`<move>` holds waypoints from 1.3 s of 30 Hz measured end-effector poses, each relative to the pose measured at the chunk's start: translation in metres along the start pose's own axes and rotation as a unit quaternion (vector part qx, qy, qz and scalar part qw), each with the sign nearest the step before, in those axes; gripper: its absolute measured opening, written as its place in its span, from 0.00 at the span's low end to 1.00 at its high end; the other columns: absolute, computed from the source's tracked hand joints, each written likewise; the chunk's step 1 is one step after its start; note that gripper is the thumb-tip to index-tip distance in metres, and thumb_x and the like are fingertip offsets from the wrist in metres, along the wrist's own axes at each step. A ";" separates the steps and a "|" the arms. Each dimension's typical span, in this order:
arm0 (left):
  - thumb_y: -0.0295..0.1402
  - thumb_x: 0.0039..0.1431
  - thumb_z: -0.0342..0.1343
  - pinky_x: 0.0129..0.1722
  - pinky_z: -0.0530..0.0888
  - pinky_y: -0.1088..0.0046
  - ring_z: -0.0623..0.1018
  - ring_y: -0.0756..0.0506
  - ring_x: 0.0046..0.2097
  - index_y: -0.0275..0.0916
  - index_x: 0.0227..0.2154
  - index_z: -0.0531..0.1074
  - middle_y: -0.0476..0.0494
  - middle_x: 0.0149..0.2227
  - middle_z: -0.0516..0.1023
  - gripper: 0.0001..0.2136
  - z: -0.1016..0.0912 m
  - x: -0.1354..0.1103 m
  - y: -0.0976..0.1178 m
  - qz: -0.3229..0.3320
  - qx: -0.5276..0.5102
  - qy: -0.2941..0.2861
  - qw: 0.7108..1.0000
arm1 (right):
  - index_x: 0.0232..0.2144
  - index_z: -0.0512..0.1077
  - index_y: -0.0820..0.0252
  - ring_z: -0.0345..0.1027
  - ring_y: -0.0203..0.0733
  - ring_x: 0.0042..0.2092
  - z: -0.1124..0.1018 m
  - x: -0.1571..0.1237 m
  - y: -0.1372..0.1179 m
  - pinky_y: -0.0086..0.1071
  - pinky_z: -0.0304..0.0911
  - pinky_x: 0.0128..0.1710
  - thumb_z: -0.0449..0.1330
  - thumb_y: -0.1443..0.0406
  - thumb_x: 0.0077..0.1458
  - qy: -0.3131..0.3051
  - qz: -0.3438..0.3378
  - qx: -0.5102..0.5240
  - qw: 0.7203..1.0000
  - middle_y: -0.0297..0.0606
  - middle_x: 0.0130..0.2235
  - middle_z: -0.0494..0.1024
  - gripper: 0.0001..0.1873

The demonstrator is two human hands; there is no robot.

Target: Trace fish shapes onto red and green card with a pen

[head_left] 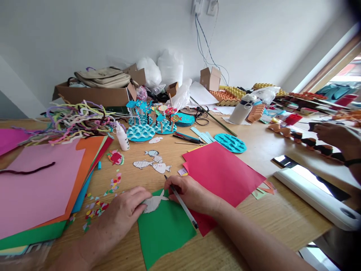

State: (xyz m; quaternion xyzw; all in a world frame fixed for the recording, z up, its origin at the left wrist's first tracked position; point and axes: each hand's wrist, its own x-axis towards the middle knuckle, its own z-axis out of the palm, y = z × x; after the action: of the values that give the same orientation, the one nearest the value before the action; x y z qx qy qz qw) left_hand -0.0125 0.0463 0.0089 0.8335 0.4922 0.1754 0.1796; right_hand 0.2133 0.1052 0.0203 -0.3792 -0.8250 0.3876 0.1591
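Observation:
A white fish cutout with drawn details lies near the top edge of a green paper sheet. My left hand holds it down from the left, fingertips and thumb closed over the fish's head end. In my right hand is a pen, its dark-capped end hanging toward me and its other end pointing away. The fingertips of that hand rest at the green sheet's upper right, close to the fish's tail. Beyond both hands lie several white fish cutouts and a red decorated fish.
Red paper lies beside my right forearm; stacked coloured sheets are at left. A glue bottle, turquoise bases and pipe cleaners stand farther back. Another person's hand is at right, near a white device.

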 end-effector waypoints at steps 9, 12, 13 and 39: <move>0.24 0.55 0.48 0.38 0.71 0.74 0.76 0.47 0.39 0.43 0.36 0.74 0.50 0.36 0.77 0.11 -0.021 0.001 0.000 -0.061 -0.057 -0.048 0.995 | 0.33 0.71 0.60 0.63 0.33 0.29 0.001 0.000 -0.002 0.24 0.56 0.28 0.62 0.78 0.44 0.004 -0.020 -0.015 1.000 0.29 0.29 0.71 0.14; 0.22 0.53 0.48 0.40 0.70 0.74 0.75 0.47 0.40 0.42 0.37 0.73 0.49 0.38 0.76 0.13 -0.017 0.001 0.003 -0.009 -0.057 -0.052 0.997 | 0.33 0.71 0.60 0.62 0.32 0.28 0.001 0.000 -0.002 0.23 0.56 0.27 0.62 0.78 0.44 0.003 -0.024 -0.014 1.000 0.29 0.28 0.70 0.13; 0.22 0.52 0.49 0.41 0.70 0.73 0.75 0.47 0.41 0.41 0.37 0.73 0.49 0.38 0.76 0.13 -0.017 0.001 0.003 0.001 -0.054 -0.055 0.997 | 0.33 0.71 0.60 0.62 0.32 0.28 0.002 0.001 -0.001 0.23 0.56 0.27 0.62 0.78 0.44 0.001 -0.026 -0.017 1.000 0.29 0.28 0.70 0.14; 0.18 0.53 0.49 0.40 0.69 0.74 0.74 0.46 0.42 0.42 0.41 0.74 0.48 0.39 0.73 0.17 -0.011 0.001 -0.001 0.011 0.008 -0.076 0.997 | 0.35 0.71 0.60 0.65 0.36 0.30 0.012 0.002 0.002 0.25 0.56 0.29 0.62 0.74 0.48 0.001 -0.035 -0.079 0.996 0.34 0.31 0.74 0.11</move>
State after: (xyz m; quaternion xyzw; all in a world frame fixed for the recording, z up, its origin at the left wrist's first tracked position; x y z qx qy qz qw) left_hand -0.0178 0.0495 0.0179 0.8511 0.4693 0.1101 0.2079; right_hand 0.2063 0.1012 0.0103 -0.3615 -0.8659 0.3150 0.1426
